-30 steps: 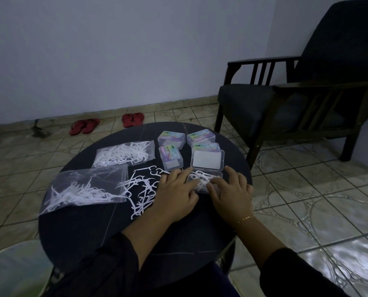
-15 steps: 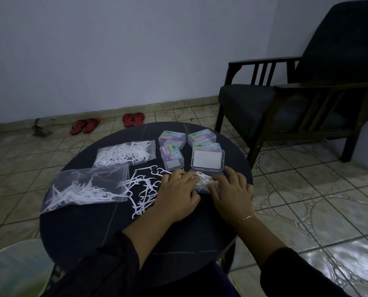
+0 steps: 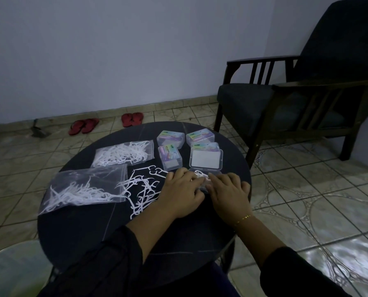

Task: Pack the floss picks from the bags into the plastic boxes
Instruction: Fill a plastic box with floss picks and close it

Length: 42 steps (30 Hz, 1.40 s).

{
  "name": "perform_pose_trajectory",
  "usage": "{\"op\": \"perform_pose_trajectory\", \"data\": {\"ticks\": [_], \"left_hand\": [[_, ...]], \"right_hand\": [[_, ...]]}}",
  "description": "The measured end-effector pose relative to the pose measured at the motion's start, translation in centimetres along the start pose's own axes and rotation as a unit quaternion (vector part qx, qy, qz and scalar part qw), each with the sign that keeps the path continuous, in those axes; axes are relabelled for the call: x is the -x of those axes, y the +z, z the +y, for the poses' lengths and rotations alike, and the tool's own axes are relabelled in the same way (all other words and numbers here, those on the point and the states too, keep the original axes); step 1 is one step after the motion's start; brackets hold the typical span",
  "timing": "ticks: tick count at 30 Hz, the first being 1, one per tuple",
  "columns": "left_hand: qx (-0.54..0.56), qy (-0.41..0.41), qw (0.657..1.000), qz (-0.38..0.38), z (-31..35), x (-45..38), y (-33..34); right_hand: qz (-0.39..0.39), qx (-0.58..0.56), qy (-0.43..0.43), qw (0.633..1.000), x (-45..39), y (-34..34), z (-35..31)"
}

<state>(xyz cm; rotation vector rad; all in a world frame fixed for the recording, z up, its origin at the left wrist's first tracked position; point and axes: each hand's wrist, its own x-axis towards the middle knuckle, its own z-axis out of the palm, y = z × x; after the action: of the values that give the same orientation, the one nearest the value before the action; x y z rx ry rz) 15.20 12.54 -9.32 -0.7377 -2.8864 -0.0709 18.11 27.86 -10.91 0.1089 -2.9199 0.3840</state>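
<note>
A round dark table (image 3: 89, 230) is seen from above in dim light. Both hands are laid over an open clear plastic box (image 3: 214, 173) near the table's right edge; its lid (image 3: 206, 159) is folded back flat behind it. The left hand (image 3: 180, 194) and the right hand (image 3: 229, 192) are held side by side, fingers bent down onto the floss picks in the box (image 3: 199, 174). Whether any pick is pinched cannot be told, since the fingertips are hidden.

Loose floss picks (image 3: 143, 189) are scattered just left of the left hand. Two clear bags of picks are noted further left: a nearer bag (image 3: 82, 189) and a farther bag (image 3: 123, 154). Four closed boxes (image 3: 169, 157) are grouped behind the open one.

A dark armchair (image 3: 296, 99) and two pairs of red sandals (image 3: 106, 123) are recorded on the tiled floor.
</note>
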Motion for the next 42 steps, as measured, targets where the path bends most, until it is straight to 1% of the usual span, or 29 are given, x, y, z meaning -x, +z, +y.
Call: {"op": "perform_pose_trajectory", "data": {"ticks": [5, 7, 10, 16, 18, 21, 23, 25, 27, 30, 34, 37, 39, 42], "left_hand": [[0.028, -0.02, 0.999, 0.017, -0.2, 0.8, -0.2], [0.031, -0.028, 0.999, 0.031, -0.7, 1.5, -0.5], [0.034, -0.045, 0.997, 0.059, -2.3, 3.1, -0.5], [0.068, -0.109, 0.985, 0.115, -5.8, 8.0, -0.4], [0.081, -0.128, 0.98, 0.128, -6.5, 9.5, -0.4], [0.08, -0.156, 0.975, 0.136, -7.2, 11.2, -0.4], [0.073, -0.177, 0.973, 0.126, -7.4, 12.0, -0.4], [0.066, -0.196, 0.973, 0.101, -7.5, 12.7, -0.2], [0.056, -0.213, 0.972, 0.084, -7.5, 13.0, 0.2], [0.049, -0.226, 0.969, 0.084, -7.6, 13.0, 0.5], [0.057, -0.21, 0.971, 0.104, -7.7, 13.1, 0.9], [0.071, -0.187, 0.973, 0.115, -7.6, 13.1, 0.8], [0.077, -0.187, 0.974, 0.1, -7.5, 13.1, 0.4], [0.084, -0.22, 0.969, 0.078, -7.2, 13.2, 0.0]], "right_hand": [[0.022, -0.011, 0.01, 1.0, 0.0, -0.2, -0.1], [0.047, -0.026, 0.01, 0.999, 0.1, -0.2, -0.2], [0.097, -0.023, -0.011, 0.995, 0.3, 0.2, -0.7], [0.112, -0.017, -0.086, 0.99, 1.3, 0.3, -4.4], [0.098, -0.025, -0.104, 0.989, 1.6, 0.4, -5.7], [0.04, -0.001, -0.117, 0.992, 1.8, 0.4, -7.3], [-0.007, 0.017, -0.108, 0.994, 1.9, 0.4, -8.2], [-0.03, 0.039, -0.089, 0.995, 2.0, 0.7, -8.9], [-0.034, 0.038, -0.08, 0.995, 2.0, 0.8, -9.4], [-0.037, 0.033, -0.08, 0.996, 2.0, 1.1, -10.0], [-0.034, 0.008, -0.095, 0.995, 2.0, 1.4, -10.1], [-0.044, -0.001, -0.133, 0.99, 1.5, 1.5, -10.2], [-0.053, 0.016, -0.151, 0.987, 1.0, 1.6, -10.6], [-0.045, 0.027, -0.149, 0.987, 0.3, 1.7, -11.0]]}}
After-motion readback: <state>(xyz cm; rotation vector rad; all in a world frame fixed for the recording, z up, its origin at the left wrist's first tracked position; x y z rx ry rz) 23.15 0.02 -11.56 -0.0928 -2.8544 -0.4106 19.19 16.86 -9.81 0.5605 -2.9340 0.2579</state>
